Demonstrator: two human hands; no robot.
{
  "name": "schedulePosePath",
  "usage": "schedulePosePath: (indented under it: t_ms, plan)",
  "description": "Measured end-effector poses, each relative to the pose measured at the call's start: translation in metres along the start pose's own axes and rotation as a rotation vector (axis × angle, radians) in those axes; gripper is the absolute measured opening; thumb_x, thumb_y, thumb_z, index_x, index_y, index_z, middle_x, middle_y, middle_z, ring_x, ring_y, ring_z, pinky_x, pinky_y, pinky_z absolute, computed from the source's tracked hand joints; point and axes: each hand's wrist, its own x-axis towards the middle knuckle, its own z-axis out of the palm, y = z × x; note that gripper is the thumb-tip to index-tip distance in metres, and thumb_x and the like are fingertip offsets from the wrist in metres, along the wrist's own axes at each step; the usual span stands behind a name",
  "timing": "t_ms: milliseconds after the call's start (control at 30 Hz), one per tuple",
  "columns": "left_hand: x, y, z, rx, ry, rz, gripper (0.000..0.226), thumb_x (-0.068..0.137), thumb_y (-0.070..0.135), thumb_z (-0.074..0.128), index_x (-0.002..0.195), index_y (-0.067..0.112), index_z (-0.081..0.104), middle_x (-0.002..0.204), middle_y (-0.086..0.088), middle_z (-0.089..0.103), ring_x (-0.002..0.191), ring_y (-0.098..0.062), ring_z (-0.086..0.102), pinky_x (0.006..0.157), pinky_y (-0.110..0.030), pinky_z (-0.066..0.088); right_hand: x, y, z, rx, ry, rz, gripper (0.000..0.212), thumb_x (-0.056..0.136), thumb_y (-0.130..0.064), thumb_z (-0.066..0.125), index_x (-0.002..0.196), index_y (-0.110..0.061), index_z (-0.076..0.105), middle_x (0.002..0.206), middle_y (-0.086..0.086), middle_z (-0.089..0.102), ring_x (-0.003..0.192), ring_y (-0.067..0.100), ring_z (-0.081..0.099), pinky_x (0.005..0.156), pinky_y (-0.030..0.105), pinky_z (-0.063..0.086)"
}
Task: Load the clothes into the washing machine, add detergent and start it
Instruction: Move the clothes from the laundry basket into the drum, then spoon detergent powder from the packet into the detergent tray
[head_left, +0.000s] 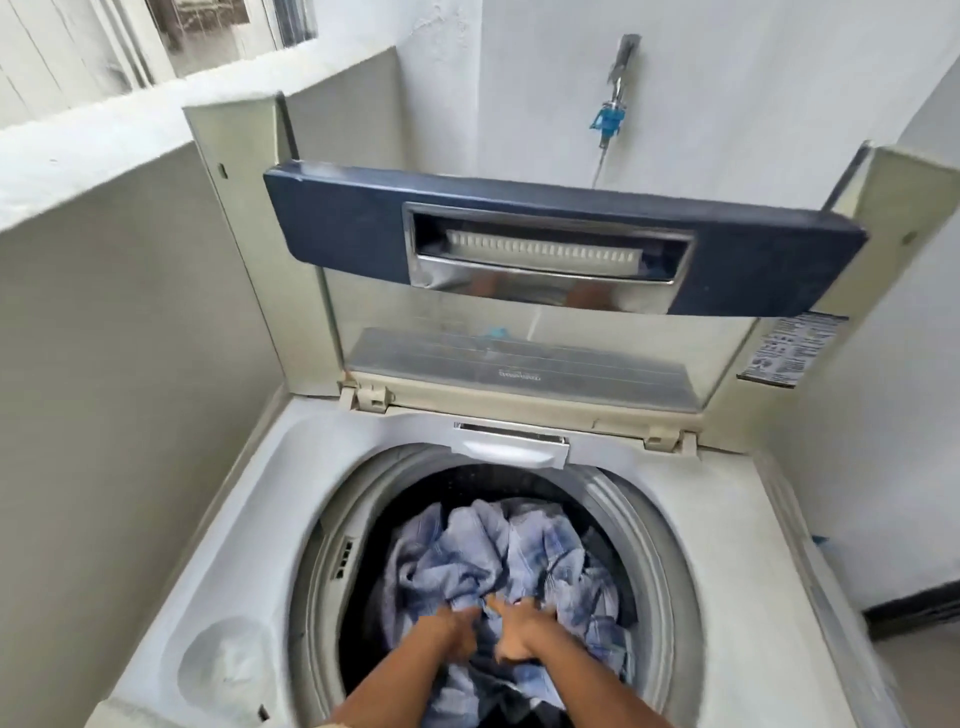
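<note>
- The clothes (493, 551), a rumpled blue-and-white checked bundle, lie inside the drum (322, 571) of the washing machine (249, 519) and fill its middle from 12 to 6 o'clock.
- The left hand (454, 631) and right hand (522, 636) sit side by side at the bundle's 6 o'clock edge. Their fingers (522, 608) are curled in and bunch the fabric. The picture is blurred there, so how deep the hold goes is uncertain.
- The cloth looks soft, light and floppy, so it will sag and trail. A gathered fistful at the thick folds should carry it better than a loose corner.
- The drum has a smooth grey ring rim and a dark wall.
- The machine's deck is matt pale plastic with a round dished recess (223, 670) at 8 o'clock.
- The lid (519, 228) stands raised at 12 o'clock. It has a glassy panel and a navy handle bar.
- A metal tap (618, 78) is on the wall above.
</note>
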Motion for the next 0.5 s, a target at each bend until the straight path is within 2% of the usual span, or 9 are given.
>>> schedulePosePath:
  t_ms: [133,200,233,267,300,333,400,433,500]
  plan:
    - [0.001,0.005,-0.011,0.052,-0.090,0.035,0.049,0.098,0.009,0.034,0.146,0.007,0.023,0.150,-0.017,0.030,0.131,-0.036,0.039,0.105,-0.041,0.034,0.015,-0.002,-0.003,-0.030,-0.108,-0.009,0.085,0.089,-0.021,0.058,0.148,-0.038,0.000,0.156,0.020,-0.001,0.139,0.048,0.013,0.110,0.054,0.027]
    - [0.001,0.006,-0.012,0.103,-0.109,0.005,0.051,0.097,0.011,0.036,0.146,0.008,0.023,0.150,-0.015,0.029,0.132,-0.034,0.038,0.107,-0.042,0.033,0.007,-0.001,-0.010,0.040,-0.123,-0.031,0.085,0.087,-0.019,0.061,0.149,-0.033,0.005,0.154,0.012,0.017,0.134,0.030,0.037,0.102,0.043,0.041]
    - [0.003,0.007,-0.011,0.099,-0.116,-0.009,0.051,0.096,0.014,0.039,0.145,0.008,0.025,0.149,-0.016,0.031,0.132,-0.035,0.038,0.107,-0.043,0.032,-0.001,-0.001,-0.014,0.124,-0.120,-0.050,0.081,0.087,-0.016,0.060,0.149,-0.029,0.011,0.145,0.004,0.034,0.113,0.011,0.057,0.087,0.031,0.049]
    - [-0.003,0.009,-0.011,0.126,-0.121,-0.017,0.053,0.094,0.021,0.043,0.144,0.006,0.029,0.148,-0.017,0.034,0.131,-0.035,0.040,0.108,-0.044,0.033,-0.008,0.000,-0.020,0.252,-0.108,-0.068,0.075,0.087,-0.013,0.059,0.148,-0.023,0.016,0.130,-0.003,0.046,0.079,-0.007,0.062,0.068,0.017,0.049]
    - [-0.011,0.012,-0.015,0.127,-0.131,-0.005,0.055,0.090,0.028,0.046,0.138,0.004,0.037,0.143,-0.019,0.041,0.126,-0.035,0.045,0.107,-0.046,0.036,-0.015,0.003,-0.026,0.375,-0.096,-0.074,0.071,0.088,-0.009,0.057,0.148,-0.018,0.020,0.122,-0.006,0.048,0.056,-0.011,0.055,0.055,0.010,0.044]
    - [-0.017,0.012,-0.016,0.113,-0.134,0.024,0.050,0.088,0.031,0.046,0.126,-0.001,0.049,0.132,-0.022,0.050,0.116,-0.036,0.051,0.104,-0.046,0.039,-0.024,0.005,-0.030,0.463,-0.088,-0.076,0.070,0.089,-0.005,0.055,0.149,-0.014,0.018,0.117,-0.005,0.046,0.051,-0.010,0.054,0.054,0.009,0.044]
    - [-0.033,0.013,-0.024,0.057,-0.089,0.039,0.025,0.091,0.021,0.045,0.082,0.000,0.056,0.092,-0.022,0.054,0.080,-0.033,0.053,0.089,-0.040,0.044,-0.051,0.007,-0.038,0.509,-0.011,-0.097,0.071,0.089,-0.004,0.055,0.149,-0.013,0.017,0.135,0.002,0.044,0.091,0.004,0.062,0.082,0.018,0.050]
    - [-0.051,0.016,-0.031,-0.010,-0.026,-0.003,0.023,0.092,0.018,0.046,0.074,0.007,0.052,0.082,-0.016,0.051,0.065,-0.027,0.044,0.078,-0.036,0.043,-0.064,0.008,-0.042,0.496,0.063,-0.114,0.070,0.088,-0.006,0.056,0.148,-0.013,0.021,0.145,0.007,0.037,0.114,0.015,0.054,0.095,0.026,0.045]
    - [-0.091,0.019,-0.050,-0.233,0.146,-0.012,0.010,0.092,0.020,0.050,0.094,0.016,0.059,0.098,-0.007,0.058,0.057,-0.013,0.036,0.060,-0.027,0.039,-0.084,0.013,-0.047,0.516,0.176,-0.146,0.060,0.087,-0.008,0.057,0.142,-0.005,0.034,0.140,0.012,0.042,0.114,0.024,0.051,0.091,0.029,0.044]
